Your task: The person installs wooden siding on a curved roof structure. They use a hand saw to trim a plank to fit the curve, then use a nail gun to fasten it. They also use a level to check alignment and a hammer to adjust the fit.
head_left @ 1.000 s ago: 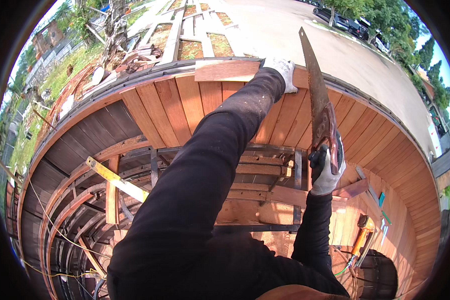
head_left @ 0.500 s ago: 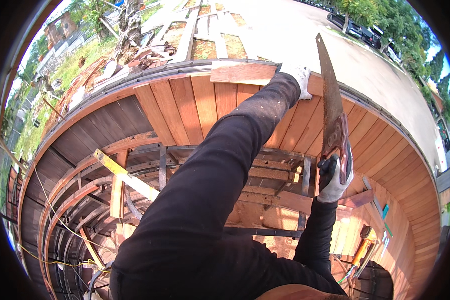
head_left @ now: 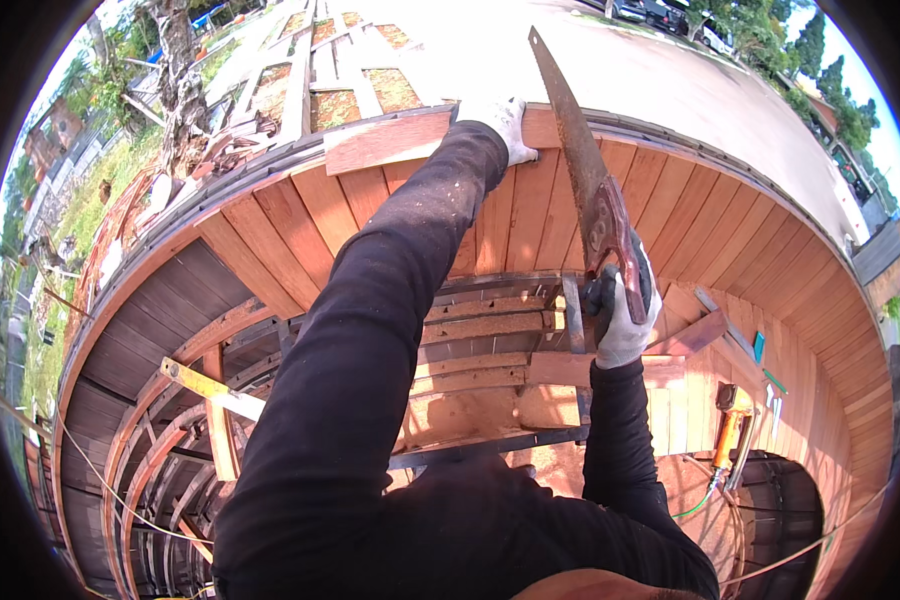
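Observation:
My left hand [head_left: 507,128], in a white glove, grips a short reddish wooden board [head_left: 385,142] that lies along the top rim of a curved plank wall. Glare washes out part of its fingers. My right hand [head_left: 627,318], in a white and dark glove, is closed round the wooden handle of a handsaw [head_left: 573,135]. The rusty blade points up and away, leaning left, and passes in front of the board's right end. I cannot tell whether its teeth touch the wood.
The curved wall [head_left: 660,205] of upright planks wraps around me. A yellow level-like bar [head_left: 210,388] leans among curved ribs at left. An orange-yellow power tool [head_left: 732,425] with a green cord lies at right. Loose timbers [head_left: 340,75] lie outside, beyond the rim.
The whole view has turned, so the scene sits further left. The saw leans more to the left and its blade now overlaps the board's end. My left hand keeps its place on the board.

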The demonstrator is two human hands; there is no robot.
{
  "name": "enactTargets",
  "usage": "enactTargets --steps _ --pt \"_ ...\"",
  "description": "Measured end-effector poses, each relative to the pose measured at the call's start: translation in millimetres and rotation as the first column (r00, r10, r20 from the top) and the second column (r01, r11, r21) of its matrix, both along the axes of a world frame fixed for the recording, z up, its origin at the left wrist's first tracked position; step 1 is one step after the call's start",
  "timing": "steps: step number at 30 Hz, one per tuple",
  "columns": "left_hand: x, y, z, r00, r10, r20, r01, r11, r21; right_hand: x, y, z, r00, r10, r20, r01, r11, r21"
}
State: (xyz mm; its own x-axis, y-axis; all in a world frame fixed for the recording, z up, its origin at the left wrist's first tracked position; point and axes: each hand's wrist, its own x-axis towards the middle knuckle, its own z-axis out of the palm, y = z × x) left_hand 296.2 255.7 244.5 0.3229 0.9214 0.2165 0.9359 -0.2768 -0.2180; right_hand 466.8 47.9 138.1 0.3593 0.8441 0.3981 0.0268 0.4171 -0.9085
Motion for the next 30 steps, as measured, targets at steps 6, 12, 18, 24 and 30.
enactTargets --steps 6,12,18,24,30 --pt "0.7 1.5 -3.5 0.996 -0.026 0.081 0.020 0.997 0.069 31.3 -127.7 -70.3 0.984 -0.041 0.172 0.070 0.984 -0.163" --pt "2.5 0.0 3.5 0.999 0.006 0.035 -0.005 1.000 -0.006 19.2 0.0 -28.8 0.993 0.028 0.114 -0.031 0.999 0.028" --pt "1.3 -2.5 -9.3 0.999 0.017 0.031 -0.016 1.000 -0.010 24.0 -61.8 -55.6 0.984 0.028 0.177 -0.013 0.996 -0.088" --pt "1.5 1.3 -3.6 0.999 0.029 0.032 -0.030 0.999 0.011 33.4 -76.4 -74.9 0.988 0.028 0.153 -0.020 0.998 -0.052" --pt "2.9 0.9 5.8 0.999 0.022 0.045 -0.023 1.000 0.015 17.1 -4.1 -33.4 0.955 -0.055 0.290 0.052 0.998 0.019"
